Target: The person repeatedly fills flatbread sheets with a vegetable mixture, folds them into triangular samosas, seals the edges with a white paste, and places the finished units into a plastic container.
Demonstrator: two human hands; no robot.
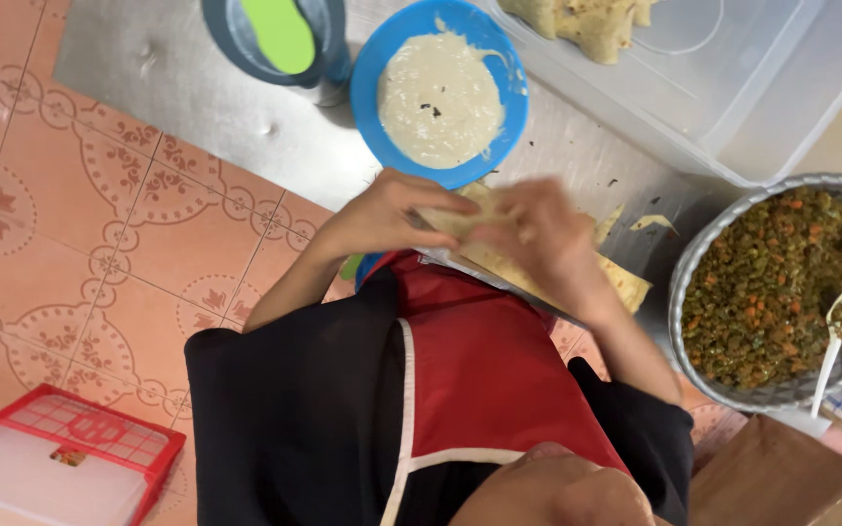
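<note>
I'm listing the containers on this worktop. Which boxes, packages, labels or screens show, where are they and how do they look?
Clear plastic tub: top right, rectangular, see-through, folded pastries in its far corner.
Red lidded box: bottom left on the tiled floor, rectangular, red latticed frame, whitish lid, a small label too small to make out.
Screens or signs: none.

Soft, even light fills the scene, with faint glare on the grey metal counter (pixel 197 107). The right hand (pixel 543 234) is smeared by motion blur; the left hand (pixel 382 214) is sharper. Shadows are weak.
</note>
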